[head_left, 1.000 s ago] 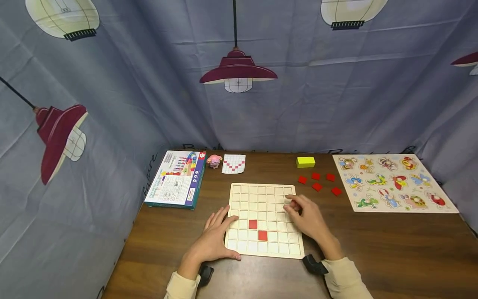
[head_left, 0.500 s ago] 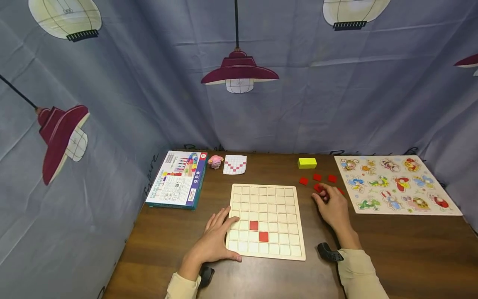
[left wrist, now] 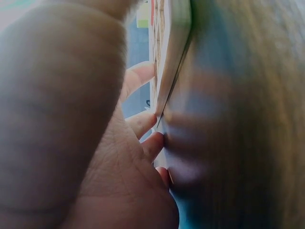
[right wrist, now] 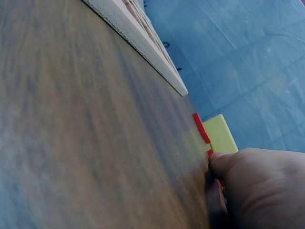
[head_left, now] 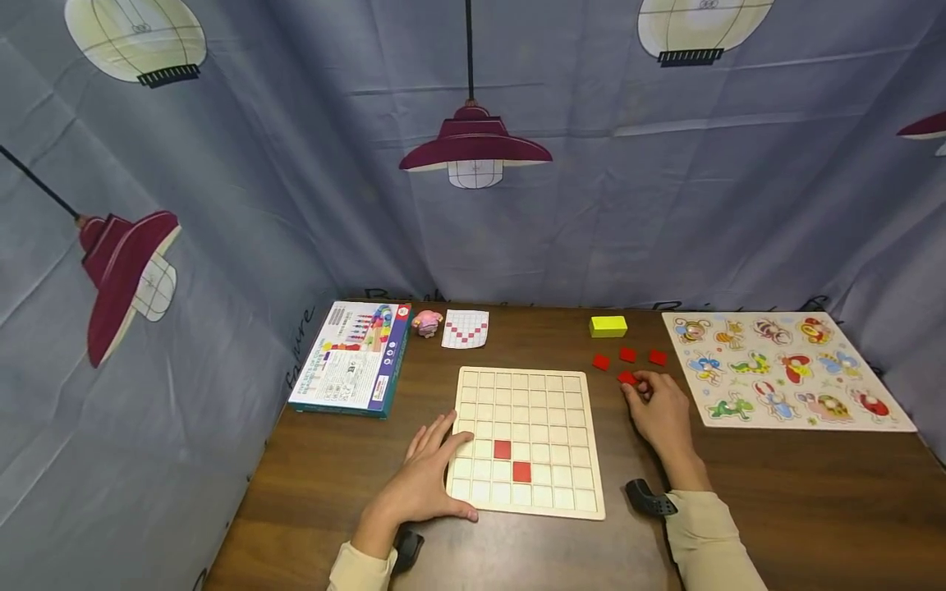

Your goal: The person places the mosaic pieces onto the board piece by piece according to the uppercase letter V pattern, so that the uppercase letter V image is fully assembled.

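Note:
A pale wooden grid board (head_left: 517, 394) lies in the middle of the brown table, with two red tiles (head_left: 502, 449) set diagonally in its lower rows. My left hand (head_left: 432, 468) lies flat with straight fingers on the board's left edge (left wrist: 174, 52). To the right of the board, my right hand (head_left: 641, 387) pinches a loose red tile (head_left: 626, 377) with curled fingertips. In the right wrist view a fingertip sits on that red tile (right wrist: 210, 152). Three more red tiles (head_left: 627, 355) lie just beyond it.
A yellow block (head_left: 608, 327) sits behind the loose tiles. An animal peg puzzle (head_left: 783, 369) lies at the right. At the back left are a pattern card (head_left: 465, 328), a pink figure (head_left: 427, 322) and a game box (head_left: 351, 357). Printed cloth walls surround the table.
My right hand has left the board and moved right to the loose red tiles, where it now pinches one. The left hand has stayed on the board's edge.

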`<state>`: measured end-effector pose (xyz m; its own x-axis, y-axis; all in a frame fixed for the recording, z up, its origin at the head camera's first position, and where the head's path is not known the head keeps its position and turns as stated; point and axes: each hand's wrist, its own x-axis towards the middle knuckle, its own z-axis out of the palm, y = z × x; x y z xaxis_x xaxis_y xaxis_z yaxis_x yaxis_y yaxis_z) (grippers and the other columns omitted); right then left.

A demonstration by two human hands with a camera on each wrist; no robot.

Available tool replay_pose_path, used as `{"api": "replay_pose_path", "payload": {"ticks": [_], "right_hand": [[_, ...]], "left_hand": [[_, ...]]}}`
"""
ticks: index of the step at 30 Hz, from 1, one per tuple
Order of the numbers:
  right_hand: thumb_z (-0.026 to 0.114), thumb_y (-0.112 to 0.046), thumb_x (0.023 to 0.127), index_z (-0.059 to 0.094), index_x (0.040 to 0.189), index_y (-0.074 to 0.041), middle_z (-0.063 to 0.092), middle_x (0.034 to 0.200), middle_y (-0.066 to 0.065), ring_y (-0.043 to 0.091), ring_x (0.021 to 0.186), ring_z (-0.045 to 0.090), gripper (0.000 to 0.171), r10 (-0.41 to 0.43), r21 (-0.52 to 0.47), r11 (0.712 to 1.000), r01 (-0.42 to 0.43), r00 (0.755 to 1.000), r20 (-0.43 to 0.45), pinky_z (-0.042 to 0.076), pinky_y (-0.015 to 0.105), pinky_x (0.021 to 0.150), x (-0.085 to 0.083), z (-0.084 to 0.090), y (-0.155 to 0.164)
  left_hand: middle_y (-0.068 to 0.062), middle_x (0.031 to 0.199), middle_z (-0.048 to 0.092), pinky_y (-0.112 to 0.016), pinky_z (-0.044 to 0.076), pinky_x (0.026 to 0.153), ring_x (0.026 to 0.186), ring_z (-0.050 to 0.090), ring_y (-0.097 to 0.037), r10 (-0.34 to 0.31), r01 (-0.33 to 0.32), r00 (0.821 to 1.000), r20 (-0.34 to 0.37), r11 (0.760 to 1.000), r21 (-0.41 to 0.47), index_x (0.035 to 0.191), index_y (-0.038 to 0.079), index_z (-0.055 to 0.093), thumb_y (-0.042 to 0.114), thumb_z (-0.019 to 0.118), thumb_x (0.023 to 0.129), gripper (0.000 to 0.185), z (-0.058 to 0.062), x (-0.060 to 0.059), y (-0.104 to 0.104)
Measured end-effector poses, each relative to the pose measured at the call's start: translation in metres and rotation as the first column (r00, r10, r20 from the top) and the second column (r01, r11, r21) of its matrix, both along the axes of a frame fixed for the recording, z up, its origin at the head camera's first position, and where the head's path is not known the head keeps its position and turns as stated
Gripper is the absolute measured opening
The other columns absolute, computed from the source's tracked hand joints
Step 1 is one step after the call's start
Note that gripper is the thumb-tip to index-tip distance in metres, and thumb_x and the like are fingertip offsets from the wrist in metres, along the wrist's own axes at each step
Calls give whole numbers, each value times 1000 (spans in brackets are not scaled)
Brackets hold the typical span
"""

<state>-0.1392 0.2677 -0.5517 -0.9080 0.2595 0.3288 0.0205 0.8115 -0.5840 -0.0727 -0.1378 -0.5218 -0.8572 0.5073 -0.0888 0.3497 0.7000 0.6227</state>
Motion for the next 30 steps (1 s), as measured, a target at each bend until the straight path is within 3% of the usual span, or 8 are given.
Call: {"api": "replay_pose_path", "payload": {"ticks": [13, 20, 25, 30], "right_hand": [[71, -11, 93, 66, 104, 10, 61, 86, 20, 36, 80, 59, 24, 30, 69, 997, -31, 999, 11, 47, 51, 74, 15, -1, -1], [74, -11, 92, 67, 104, 8, 60, 85, 15, 29, 77, 55, 24, 61, 55, 997, -59, 997, -39, 44, 44, 70, 19, 2, -13], [77, -11, 90, 69, 105, 4, 59, 84, 9, 19, 75, 51, 23, 155, 26, 988, -154, 985, -70, 43, 32, 66, 23, 10, -39], [79, -10, 88, 69, 105, 0, 57, 84, 4, 12, 75, 47, 22, 308, 34, 951, -306, 950, -59, 42, 23, 63, 27, 24, -65]], "left_hand": [[-13, 171, 17, -62, 10, 126, 158, 15, -39, -19, 19, 1000, -15, 1000, -13, 149, 21, 47, 60, 94, 57, 110, -1, 3, 0], [-14, 170, 19, -64, 11, 126, 158, 16, -40, -22, 23, 999, -46, 1000, 7, 148, 19, 48, 58, 94, 58, 108, 1, -1, 2], [-14, 171, 18, -63, 10, 126, 158, 15, -39, -14, 14, 999, -31, 1000, -5, 148, 20, 48, 59, 94, 58, 109, 1, -2, 1], [-14, 171, 18, -64, 11, 126, 158, 15, -39, -6, 6, 1000, -31, 1000, -1, 148, 20, 48, 58, 94, 58, 109, 1, -1, -1]]}}
